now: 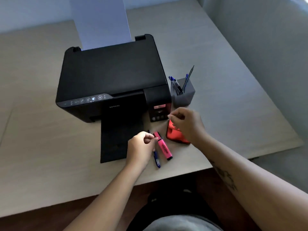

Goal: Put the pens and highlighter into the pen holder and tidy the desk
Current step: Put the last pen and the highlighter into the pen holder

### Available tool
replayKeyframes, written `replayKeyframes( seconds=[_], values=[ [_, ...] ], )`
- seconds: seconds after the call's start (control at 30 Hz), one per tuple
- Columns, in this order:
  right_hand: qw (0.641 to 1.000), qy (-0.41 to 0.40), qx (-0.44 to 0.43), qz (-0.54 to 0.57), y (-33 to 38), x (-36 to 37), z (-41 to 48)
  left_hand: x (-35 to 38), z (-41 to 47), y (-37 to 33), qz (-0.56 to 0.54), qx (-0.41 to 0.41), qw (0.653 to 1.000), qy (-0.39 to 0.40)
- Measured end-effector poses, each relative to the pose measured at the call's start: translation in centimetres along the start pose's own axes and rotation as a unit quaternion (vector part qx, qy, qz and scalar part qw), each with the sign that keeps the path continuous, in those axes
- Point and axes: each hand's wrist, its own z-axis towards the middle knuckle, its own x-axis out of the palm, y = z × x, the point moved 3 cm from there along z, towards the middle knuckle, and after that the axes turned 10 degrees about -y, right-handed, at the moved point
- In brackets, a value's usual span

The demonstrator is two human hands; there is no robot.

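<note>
Pen holder: we see the grey square pen holder standing on the desk, just right of the black printer, on the far side of our hands. It already has several blue pens in it, leaning to the left, and one dark thin piece leaning to the right.

Highlighter: the pink highlighter lies flat on the desk, near the front edge, not yet put away.

Loose pen: a blue pen lies just left of the highlighter, partly under our left hand.

Left hand: our left hand is curled over the upper part of the blue pen, the fingers bent in. We think it is closing on the pen, but we cannot tell if it really grips it.

Right hand: our right hand hangs above the red object, fingers loosely bent, thumb and first finger close together. We see nothing between them.

Red object: it stands between the highlighter and the holder; what it is, we cannot say.

Done: some pens are in the holder.

Left to do: we judge that the blue pen and the highlighter must still go in, and the red object perhaps needs a tidy place.
</note>
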Motion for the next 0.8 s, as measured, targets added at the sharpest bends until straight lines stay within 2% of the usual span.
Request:
replayKeyframes(
  seconds=[0.17,0.3,0.6,0.8],
  values=[
    [0.998,0.029,0.020,-0.058,-2.2,3.4,-4.4,1.3,-3.3,4.4,0.045,-0.001,0.998,0.049],
    [0.991,0.041,0.036,-0.120,-4.5,5.0,-6.4,1.6,-4.5,6.4,0.064,-0.007,0.998,0.007],
    [0.978,0.034,0.113,-0.172,-6.6,6.8,-6.8,3.5,-3.1,7.5,0.043,-0.130,0.988,-0.073],
    [0.966,0.084,0.127,-0.208,-6.5,7.3,-6.7,3.7,-3.0,7.0,0.048,-0.176,0.982,-0.043]
  ],
)
